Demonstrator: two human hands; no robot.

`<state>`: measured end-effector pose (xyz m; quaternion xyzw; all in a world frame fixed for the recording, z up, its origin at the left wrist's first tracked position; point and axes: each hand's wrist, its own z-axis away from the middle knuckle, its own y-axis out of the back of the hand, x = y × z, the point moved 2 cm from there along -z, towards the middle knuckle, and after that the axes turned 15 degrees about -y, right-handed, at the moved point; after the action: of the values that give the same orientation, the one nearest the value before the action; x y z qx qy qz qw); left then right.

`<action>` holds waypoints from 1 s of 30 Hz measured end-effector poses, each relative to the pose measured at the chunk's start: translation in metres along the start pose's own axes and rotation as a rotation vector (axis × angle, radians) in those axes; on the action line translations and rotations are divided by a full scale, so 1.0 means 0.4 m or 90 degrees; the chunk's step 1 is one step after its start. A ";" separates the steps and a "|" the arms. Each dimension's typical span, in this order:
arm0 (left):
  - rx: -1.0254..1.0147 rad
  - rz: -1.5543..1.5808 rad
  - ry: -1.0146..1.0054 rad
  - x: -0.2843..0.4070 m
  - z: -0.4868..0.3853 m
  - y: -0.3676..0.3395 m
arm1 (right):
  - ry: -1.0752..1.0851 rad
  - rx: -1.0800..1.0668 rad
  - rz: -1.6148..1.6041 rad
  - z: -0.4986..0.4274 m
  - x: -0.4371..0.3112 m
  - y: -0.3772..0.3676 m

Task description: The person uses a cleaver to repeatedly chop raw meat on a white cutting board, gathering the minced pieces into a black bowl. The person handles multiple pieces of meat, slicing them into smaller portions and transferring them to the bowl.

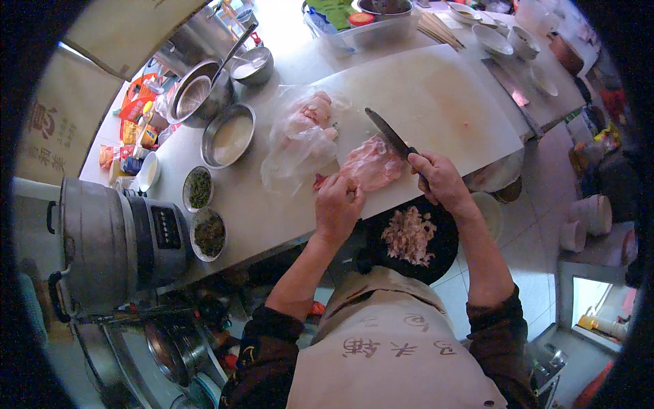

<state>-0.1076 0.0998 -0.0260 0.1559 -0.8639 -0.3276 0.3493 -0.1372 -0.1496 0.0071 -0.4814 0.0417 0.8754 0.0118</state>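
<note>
My right hand (440,180) grips the dark handle of a knife (387,129), its blade angled up and left over the white cutting board (424,92). Beneath and beside the blade lies a flattened piece of raw pale-pink meat (375,162). The curled fingers of my left hand (337,208) pinch its left edge, where a small dark red bit (320,181) shows. Left of it, a clear plastic bag (286,153) lies partly on the board with more raw meat (318,110) in it. Chopped meat pieces (409,235) fill part of a round black container (445,258) below the board's near edge.
To the left stand two bowls of chopped greens (199,189) (208,233), a metal bowl of cloudy liquid (231,138), a pot with a strainer (194,97) and a large cooker (102,240). A cleaver (511,94) lies right of the board; a plastic bin (368,33) stands behind.
</note>
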 end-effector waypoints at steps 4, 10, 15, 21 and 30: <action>0.039 0.115 0.043 -0.028 0.013 0.008 | 0.009 0.003 -0.017 0.000 -0.002 -0.005; 0.041 0.373 0.300 -0.049 0.042 0.023 | -0.012 -0.010 -0.028 -0.001 0.002 0.002; 0.128 0.476 0.315 -0.028 0.046 0.031 | -0.028 -0.008 -0.033 0.002 0.001 0.013; 0.030 0.190 0.157 -0.014 0.037 0.036 | -0.038 0.018 -0.007 -0.002 0.005 0.013; 0.003 0.032 0.073 0.008 0.006 0.013 | 0.014 -0.011 -0.014 -0.005 0.009 0.009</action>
<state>-0.1118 0.1029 -0.0221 0.1534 -0.8467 -0.3074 0.4063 -0.1375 -0.1533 0.0033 -0.4914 0.0289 0.8703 0.0164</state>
